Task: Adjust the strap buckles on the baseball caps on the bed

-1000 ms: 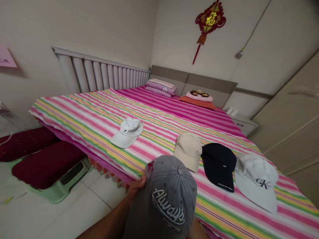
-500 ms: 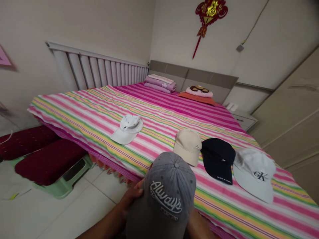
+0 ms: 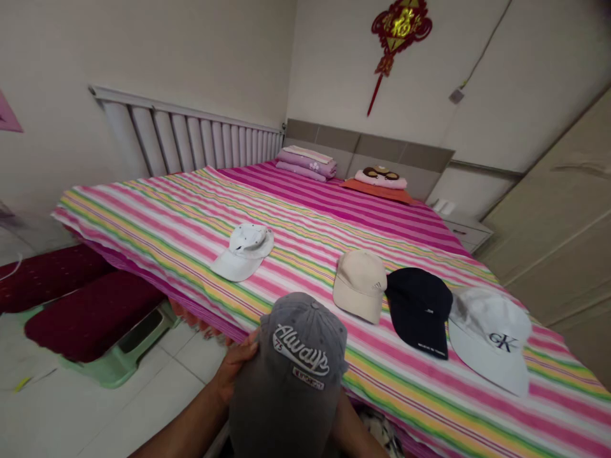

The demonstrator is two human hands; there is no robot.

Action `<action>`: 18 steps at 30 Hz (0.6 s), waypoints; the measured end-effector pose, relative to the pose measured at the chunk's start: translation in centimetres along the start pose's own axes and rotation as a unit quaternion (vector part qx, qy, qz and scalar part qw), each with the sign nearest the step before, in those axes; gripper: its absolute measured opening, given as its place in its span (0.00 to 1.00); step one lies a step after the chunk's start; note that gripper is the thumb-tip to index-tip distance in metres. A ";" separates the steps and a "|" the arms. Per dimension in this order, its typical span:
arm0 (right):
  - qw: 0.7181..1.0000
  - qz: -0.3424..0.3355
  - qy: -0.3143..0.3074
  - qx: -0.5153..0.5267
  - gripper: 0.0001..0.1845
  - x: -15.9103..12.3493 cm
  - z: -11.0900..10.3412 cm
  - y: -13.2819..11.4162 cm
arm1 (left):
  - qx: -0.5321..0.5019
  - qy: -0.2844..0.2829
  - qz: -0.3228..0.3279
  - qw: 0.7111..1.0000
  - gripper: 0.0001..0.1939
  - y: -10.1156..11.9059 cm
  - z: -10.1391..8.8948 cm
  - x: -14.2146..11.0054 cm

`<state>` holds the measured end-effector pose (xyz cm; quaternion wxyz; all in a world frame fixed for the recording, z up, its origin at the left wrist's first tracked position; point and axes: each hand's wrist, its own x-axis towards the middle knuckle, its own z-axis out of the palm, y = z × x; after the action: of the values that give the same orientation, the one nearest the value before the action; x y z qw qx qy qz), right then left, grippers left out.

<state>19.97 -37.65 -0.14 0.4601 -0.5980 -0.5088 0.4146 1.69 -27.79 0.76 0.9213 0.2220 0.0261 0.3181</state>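
The gray "Always" baseball cap is gripped by the left hand; the right hand is hidden, its grip unclear.

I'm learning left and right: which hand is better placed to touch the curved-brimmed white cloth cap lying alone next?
Probably the left hand: holding the rounded grey cloth cap, it looks nearer the white cloth cap. The right hand is mostly hidden.
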 end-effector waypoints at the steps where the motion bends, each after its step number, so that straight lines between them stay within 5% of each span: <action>1: 0.997 0.013 -0.043 0.069 0.17 -0.1 0.0 -0.6 | 0.002 0.007 0.005 1.000 0.14 0.3 0.2 0.0; 4: 0.936 0.058 -0.140 0.319 0.21 -0.3 -0.8 -2.0 | 0.008 0.033 0.014 0.999 0.12 1.3 0.5 0.6; 7: 0.887 0.057 -0.106 0.445 0.22 1.1 -2.1 -3.2 | 0.020 0.057 0.024 0.998 0.12 2.4 0.0 2.2; 13: 0.955 -0.029 0.054 0.292 0.25 9.6 -4.2 -6.7 | 0.074 0.093 0.043 0.992 0.17 7.2 -0.1 10.7; 18: 0.959 -0.101 0.146 0.223 0.35 18.1 -7.1 -9.4 | 0.188 0.133 0.076 0.970 0.18 12.5 1.4 19.6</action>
<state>27.18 -20.10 10.12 0.6901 -0.4800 -0.3887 0.3771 10.41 -7.89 9.13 0.8243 0.3486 0.1906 0.4035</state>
